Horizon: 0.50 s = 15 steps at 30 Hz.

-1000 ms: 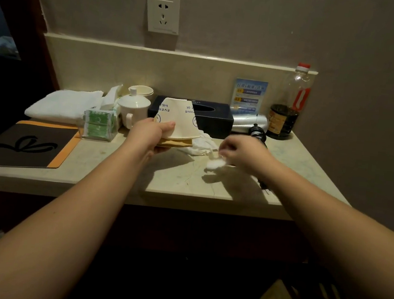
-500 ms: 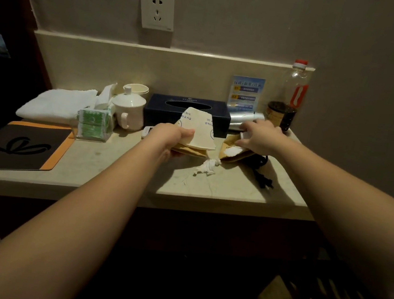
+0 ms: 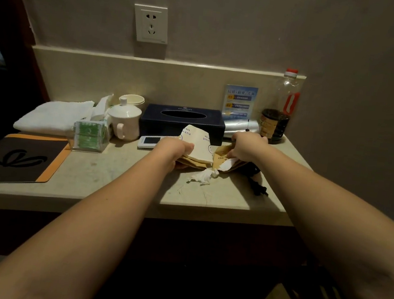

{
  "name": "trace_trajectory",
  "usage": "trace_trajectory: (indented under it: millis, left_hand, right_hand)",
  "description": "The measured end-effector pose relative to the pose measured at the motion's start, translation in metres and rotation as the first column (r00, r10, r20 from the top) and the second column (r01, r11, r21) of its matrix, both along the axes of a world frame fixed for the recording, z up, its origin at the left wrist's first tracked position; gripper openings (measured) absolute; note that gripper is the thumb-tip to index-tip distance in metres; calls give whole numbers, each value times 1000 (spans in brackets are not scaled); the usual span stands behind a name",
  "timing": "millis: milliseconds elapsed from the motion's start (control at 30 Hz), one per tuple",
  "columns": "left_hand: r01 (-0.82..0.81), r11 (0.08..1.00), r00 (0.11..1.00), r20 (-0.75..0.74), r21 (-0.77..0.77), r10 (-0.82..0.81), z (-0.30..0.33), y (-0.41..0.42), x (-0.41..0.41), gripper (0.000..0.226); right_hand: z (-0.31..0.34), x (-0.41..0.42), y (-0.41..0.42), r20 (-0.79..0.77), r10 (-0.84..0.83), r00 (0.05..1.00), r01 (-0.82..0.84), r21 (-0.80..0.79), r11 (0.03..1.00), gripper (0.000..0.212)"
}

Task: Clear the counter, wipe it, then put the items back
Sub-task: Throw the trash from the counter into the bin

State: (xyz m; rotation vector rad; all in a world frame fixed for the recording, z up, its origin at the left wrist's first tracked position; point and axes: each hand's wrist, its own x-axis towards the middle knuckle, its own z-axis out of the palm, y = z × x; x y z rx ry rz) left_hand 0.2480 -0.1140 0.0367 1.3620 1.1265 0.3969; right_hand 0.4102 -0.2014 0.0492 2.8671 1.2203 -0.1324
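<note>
My left hand (image 3: pixel 172 152) grips a flattened paper cup (image 3: pixel 197 145) with tan paper under it, just above the pale stone counter (image 3: pixel 114 176). My right hand (image 3: pixel 245 146) holds the edge of a brown paper bag (image 3: pixel 222 156) lying on the counter, with a bit of white tissue (image 3: pixel 226 165) at its mouth. A crumpled white tissue (image 3: pixel 202 177) lies loose on the counter in front of both hands.
Along the back stand a dark tissue box (image 3: pixel 182 120), a lidded white mug (image 3: pixel 125 121), green packets (image 3: pixel 90 136), a folded white towel (image 3: pixel 55 116), a silver hair dryer (image 3: pixel 240 127) with black plug (image 3: pixel 258 187), a sauce bottle (image 3: pixel 278 112), a white remote (image 3: pixel 149 141) and a dark mat (image 3: pixel 15 158).
My right hand left the crumpled tissue on the counter and moved back right to take the brown bag's edge. My left hand carried the cup slightly right.
</note>
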Motion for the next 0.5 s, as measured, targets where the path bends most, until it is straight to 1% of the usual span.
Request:
trace_trajectory:
  millis: [133, 233, 333, 400, 500]
  left_hand:
    - [-21, 1000, 1000, -22, 2, 21, -1, 0, 1, 33]
    - [-26, 1000, 1000, 13, -13, 26, -2, 0, 0, 32]
    - [-25, 1000, 1000, 5, -8, 25, 1, -2, -2, 35]
    - [-21, 999, 1000, 6, 24, 21, 2, -2, -2, 41]
    - [-16, 997, 1000, 2, 70, 16, 5, 2, -4, 47]
  right_hand:
    - [0, -1, 10, -32, -66, 997, 64, -60, 996, 60]
    - [1, -1, 11, -61, -65, 996, 59, -84, 995, 62]
    - [3, 0, 8, -71, -39, 997, 32, -97, 995, 58]
    - [5, -2, 7, -59, -25, 998, 19, -109, 994, 54]
    - [5, -5, 8, -30, 6, 1000, -9, -107, 994, 41]
